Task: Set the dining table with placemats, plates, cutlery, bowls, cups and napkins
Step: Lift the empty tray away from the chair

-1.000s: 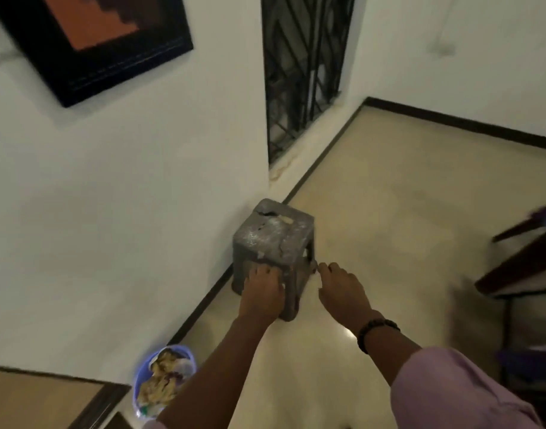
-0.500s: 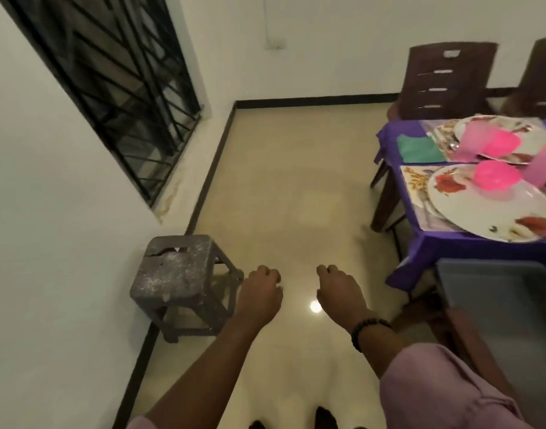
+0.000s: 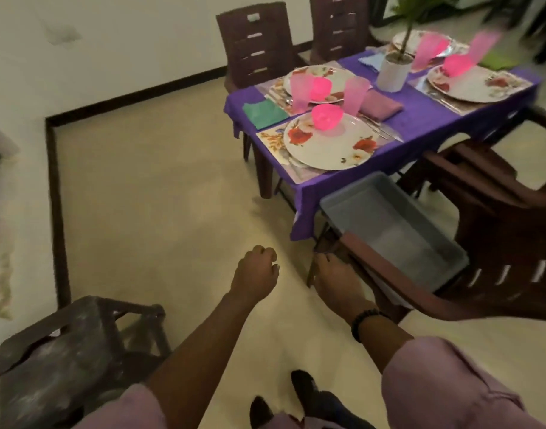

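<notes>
**Bench brought into view, setting near done**

Since the earlier frame the view had been swung from the wall and stool (image 3: 64,351) toward the bench (image 3: 420,119), now at two o'clock. The left hand (image 3: 254,270) was held loosely curled on nothing; the right hand (image 3: 336,280) was laid by the chair (image 3: 405,292) arm, whether gripping cannot be told. Floral plates (image 3: 327,150), pink bowls (image 3: 326,116), cups (image 3: 355,94) and napkins (image 3: 264,113) were laid out. The grey tub (image 3: 389,224) looked emptied; a final check was judged to be next.

Both hands hang empty over the floor: left hand (image 3: 255,273) loosely curled, right hand (image 3: 338,281) beside a chair (image 3: 497,230) holding a grey tub (image 3: 392,230); the purple-clothed table (image 3: 420,119) bears floral plates and pink cups.
</notes>
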